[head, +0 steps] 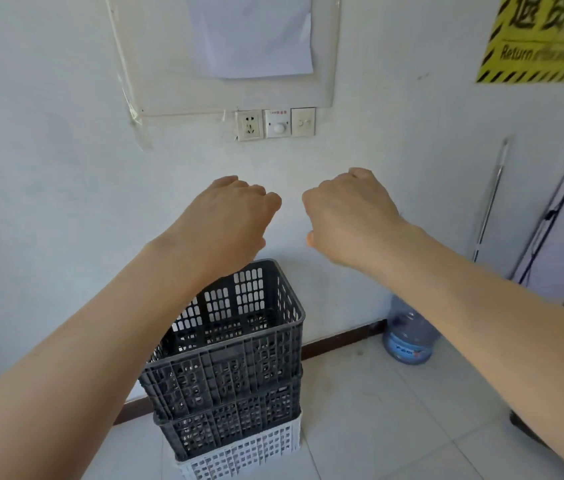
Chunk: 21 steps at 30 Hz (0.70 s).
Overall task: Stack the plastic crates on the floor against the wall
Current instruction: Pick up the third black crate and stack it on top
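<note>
Head view, lower centre: crates (226, 370) stacked by wall (48, 161), seemingly done; my left hand (232, 220) and right hand (349, 216) empty, fingers loosely curled.

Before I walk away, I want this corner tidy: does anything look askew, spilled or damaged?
The stacked crates look evenly nested, and nothing is spilled. Only the tape at the lower left corner of the clear sheet on the wall stands out: it hangs loose and wrinkled.
</note>
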Each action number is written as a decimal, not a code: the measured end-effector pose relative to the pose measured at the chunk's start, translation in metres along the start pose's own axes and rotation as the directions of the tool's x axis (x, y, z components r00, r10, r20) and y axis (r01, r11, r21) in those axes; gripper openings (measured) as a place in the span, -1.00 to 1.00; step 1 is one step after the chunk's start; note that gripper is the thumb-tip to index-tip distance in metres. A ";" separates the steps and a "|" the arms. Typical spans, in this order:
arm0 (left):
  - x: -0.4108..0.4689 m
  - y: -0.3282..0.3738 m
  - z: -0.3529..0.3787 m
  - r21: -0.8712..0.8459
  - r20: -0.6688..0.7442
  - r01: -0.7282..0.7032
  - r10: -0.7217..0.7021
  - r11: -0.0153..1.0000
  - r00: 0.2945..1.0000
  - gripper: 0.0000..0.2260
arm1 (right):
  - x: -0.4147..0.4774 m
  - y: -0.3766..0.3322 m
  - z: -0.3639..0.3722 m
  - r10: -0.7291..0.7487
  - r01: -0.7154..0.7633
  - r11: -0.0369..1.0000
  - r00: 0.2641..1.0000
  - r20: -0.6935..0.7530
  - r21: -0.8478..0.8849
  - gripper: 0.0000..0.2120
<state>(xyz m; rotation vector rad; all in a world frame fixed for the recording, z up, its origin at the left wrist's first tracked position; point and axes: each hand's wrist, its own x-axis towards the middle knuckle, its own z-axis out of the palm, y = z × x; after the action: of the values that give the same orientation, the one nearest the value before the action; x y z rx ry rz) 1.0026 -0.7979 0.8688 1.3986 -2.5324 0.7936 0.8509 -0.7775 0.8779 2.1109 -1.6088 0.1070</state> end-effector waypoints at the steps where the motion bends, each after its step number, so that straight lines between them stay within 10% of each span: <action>1: 0.001 0.003 -0.005 -0.001 -0.018 -0.027 0.027 1.000 0.999 -0.68 | -0.007 0.002 -0.006 0.032 -0.032 0.999 0.999 0.002 -0.012 -0.82; 18: 0.002 0.144 -0.073 -0.231 -0.355 -0.619 0.528 0.750 0.772 -0.72 | -0.195 0.040 -0.060 0.622 -0.562 0.766 0.770 0.140 -0.312 -0.60; 21: 0.001 0.194 -0.097 -0.246 -0.425 -0.722 0.597 0.647 0.680 -0.73 | -0.253 0.059 -0.072 0.716 -0.657 0.681 0.690 0.107 -0.323 -0.84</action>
<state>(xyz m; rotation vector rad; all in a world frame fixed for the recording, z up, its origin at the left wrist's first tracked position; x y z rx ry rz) 0.8303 -0.6659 0.8787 0.1412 -2.7171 0.4621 0.7347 -0.5339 0.8738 1.2414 -2.3507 -0.1040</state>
